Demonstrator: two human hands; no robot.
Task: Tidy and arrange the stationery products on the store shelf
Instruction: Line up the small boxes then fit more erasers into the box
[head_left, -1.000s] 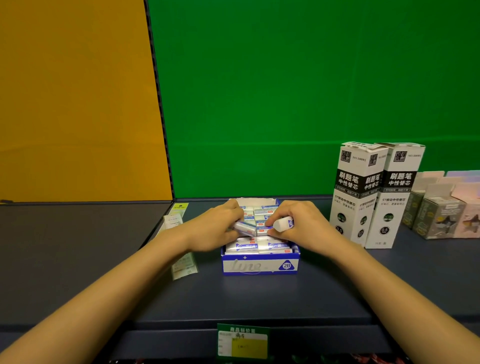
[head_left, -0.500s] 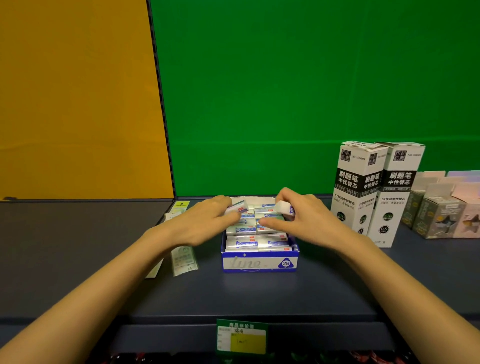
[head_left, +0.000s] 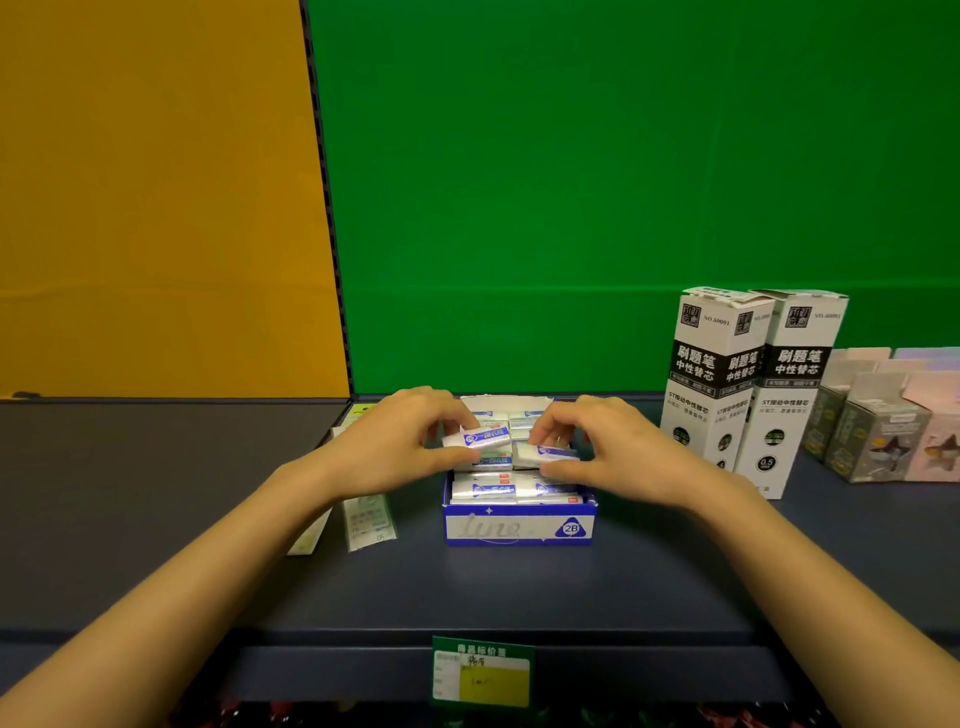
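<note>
A blue and white display box marked 2B (head_left: 519, 527) stands in the middle of the dark shelf, filled with several small wrapped erasers. My left hand (head_left: 400, 441) pinches one eraser (head_left: 478, 438) by its left end, lifted just above the box. My right hand (head_left: 608, 447) grips another eraser (head_left: 545, 453) over the box's right half. The two held erasers lie side by side, almost level. Erasers under the hands are partly hidden.
Two tall white refill boxes (head_left: 748, 384) stand right of the eraser box, with small grey and pink cartons (head_left: 883, 426) beyond. Flat paper packets (head_left: 366, 519) lie left of it. A green price tag (head_left: 480, 673) hangs on the shelf's front edge.
Both hands have turned their erasers flat and brought them lower and closer together over the box. The left eraser now shows its blue label face up.
</note>
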